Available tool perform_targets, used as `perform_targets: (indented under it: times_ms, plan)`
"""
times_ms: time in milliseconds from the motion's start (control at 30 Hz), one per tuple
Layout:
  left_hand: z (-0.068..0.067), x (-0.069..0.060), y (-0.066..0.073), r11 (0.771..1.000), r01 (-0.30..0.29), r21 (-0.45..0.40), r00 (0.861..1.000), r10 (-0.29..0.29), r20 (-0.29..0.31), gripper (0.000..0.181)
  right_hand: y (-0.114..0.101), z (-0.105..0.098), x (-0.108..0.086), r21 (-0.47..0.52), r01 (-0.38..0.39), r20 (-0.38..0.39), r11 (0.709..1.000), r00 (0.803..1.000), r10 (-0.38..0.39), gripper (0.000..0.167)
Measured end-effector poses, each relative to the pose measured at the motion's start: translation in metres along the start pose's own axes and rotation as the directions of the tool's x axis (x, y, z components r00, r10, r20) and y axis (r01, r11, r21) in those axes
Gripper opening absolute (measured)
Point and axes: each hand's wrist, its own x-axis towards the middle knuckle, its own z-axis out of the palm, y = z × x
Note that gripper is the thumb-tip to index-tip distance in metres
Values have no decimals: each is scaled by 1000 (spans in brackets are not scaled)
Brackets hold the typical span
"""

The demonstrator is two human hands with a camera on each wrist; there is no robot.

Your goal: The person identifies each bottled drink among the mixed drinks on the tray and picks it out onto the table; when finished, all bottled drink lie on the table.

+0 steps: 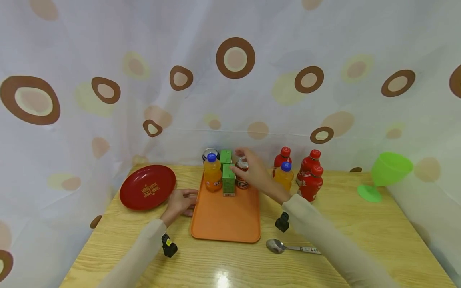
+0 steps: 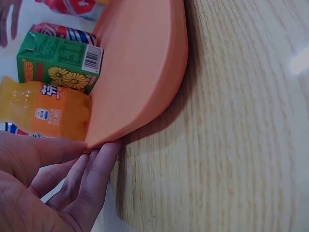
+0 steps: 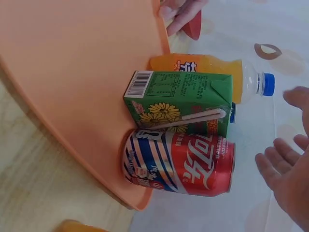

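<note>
My left hand [image 1: 181, 202] pinches the left rim of an orange tray [image 1: 227, 224], thumb on top and fingers underneath, as the left wrist view shows. Above the tray's far right part is my right hand [image 1: 252, 170], its fingers spread and holding nothing. Just below it stands a red cola can [image 3: 178, 162], apart from the fingers in the right wrist view. Beside the can is a green drink carton [image 3: 181, 99] with a straw on its side, and a second green carton [image 1: 226, 155] is behind. An orange soda bottle [image 1: 213, 176] with a blue cap and a dark can [image 1: 210, 152] occupy the far left.
A dark red plate [image 1: 147, 190] lies left of the tray. To the right are several red bottles [image 1: 311, 185] and another orange soda bottle [image 1: 283, 177]. A spoon [image 1: 275, 246] lies near the front, and a green goblet [image 1: 387, 170] stands far right. A patterned curtain [image 1: 230, 108] hangs behind.
</note>
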Motion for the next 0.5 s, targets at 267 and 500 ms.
perform_targets:
  times_ms: [267, 500]
  plan:
    - [3, 3, 1, 1000, 1, 19, 1000, 0, -3, 34, 0, 16, 18, -240, 62, 92, 969, 995, -41, 71]
    - [1, 2, 2, 998, -5, 57, 1000, 5, -1, 33, -6, 40, 29, -243, -15, 155, 970, 986, 54, 76]
